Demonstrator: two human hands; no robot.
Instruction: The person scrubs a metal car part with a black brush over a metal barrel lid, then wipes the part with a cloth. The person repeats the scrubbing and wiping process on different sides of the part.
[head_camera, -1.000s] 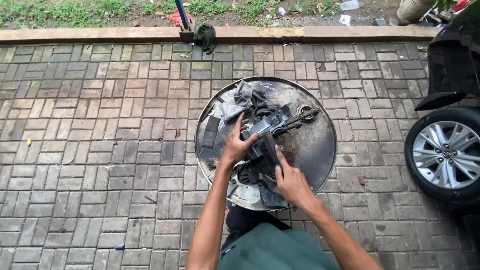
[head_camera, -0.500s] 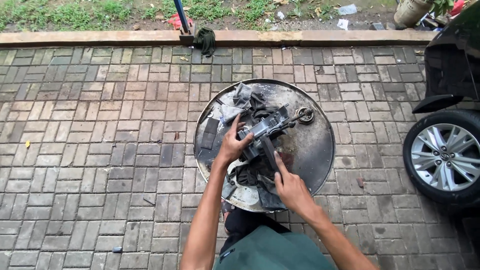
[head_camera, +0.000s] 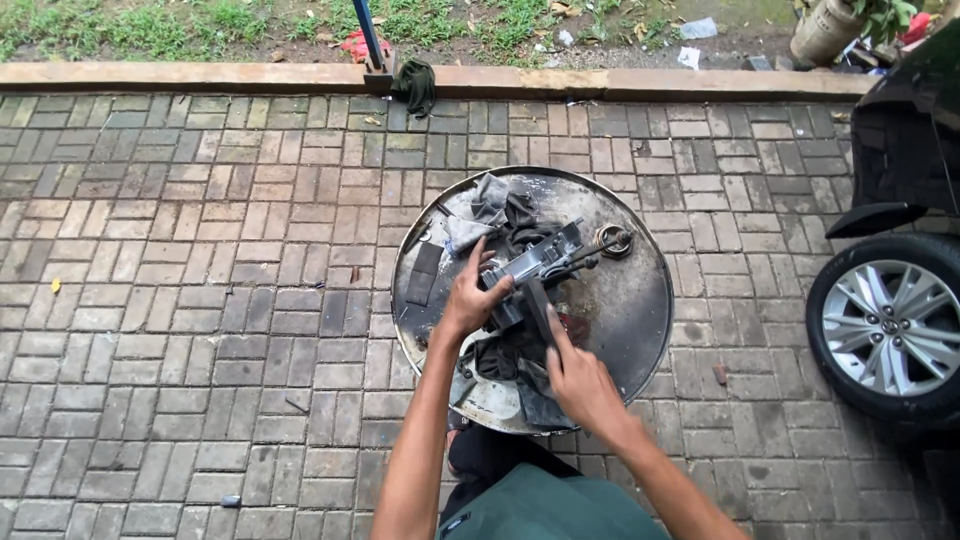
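Brick paving (head_camera: 200, 300) forms the working surface, and a round metal pan (head_camera: 640, 320) lies flat on it directly ahead of the person. Nearest the camera, the right hand (head_camera: 580, 385) rests over the near part of the pan; its extended fingers press a dark flat strip (head_camera: 540, 310), but a closed grip cannot be confirmed. Just beyond, the left hand (head_camera: 470, 300) is wrapped around the near end of a grey metal part (head_camera: 535, 262), holding it above the pan centre. A ring-shaped fitting (head_camera: 612, 240) sits at the far end of that part. Grey and dark rags (head_camera: 490, 210) lie in the far left portion of the pan, touching the part. At the right edge stands a car wheel (head_camera: 890, 325), well apart from the pan. Farther off, a concrete kerb (head_camera: 200, 77) borders a strip of grass (head_camera: 150, 25).
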